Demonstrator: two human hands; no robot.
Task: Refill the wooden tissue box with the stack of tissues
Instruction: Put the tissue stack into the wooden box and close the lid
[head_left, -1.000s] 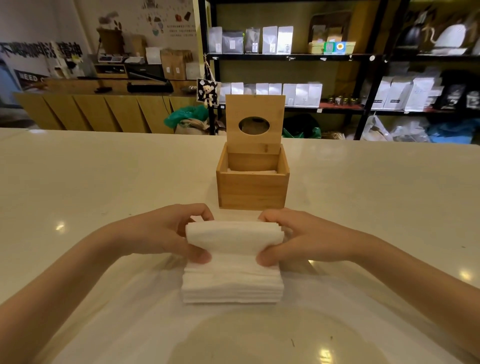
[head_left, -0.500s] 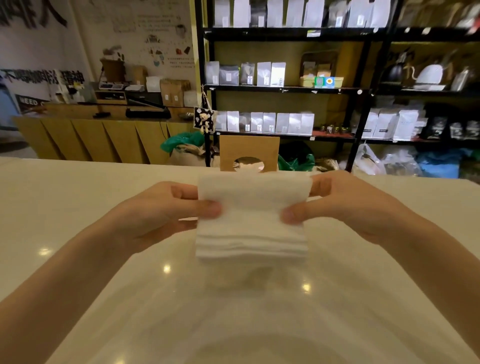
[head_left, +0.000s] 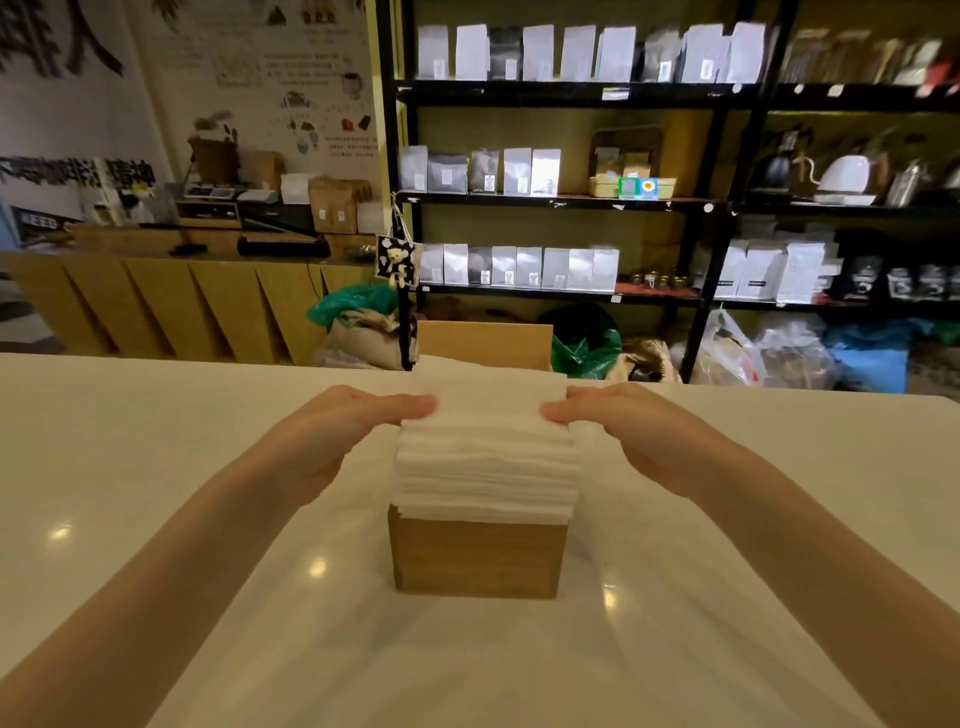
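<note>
Head view: I see the left hand (head_left: 343, 441) holding the left side of the tissue stack (head_left: 488, 457). That stack sits in the top of the wooden box (head_left: 475, 558), half sticking out. On the stack's right, the right hand (head_left: 639, 436) holds its other side.

white tissues (head_left: 488, 457), tan wooden tissue box (head_left: 475, 558), cream table (head_left: 156, 441)
</note>
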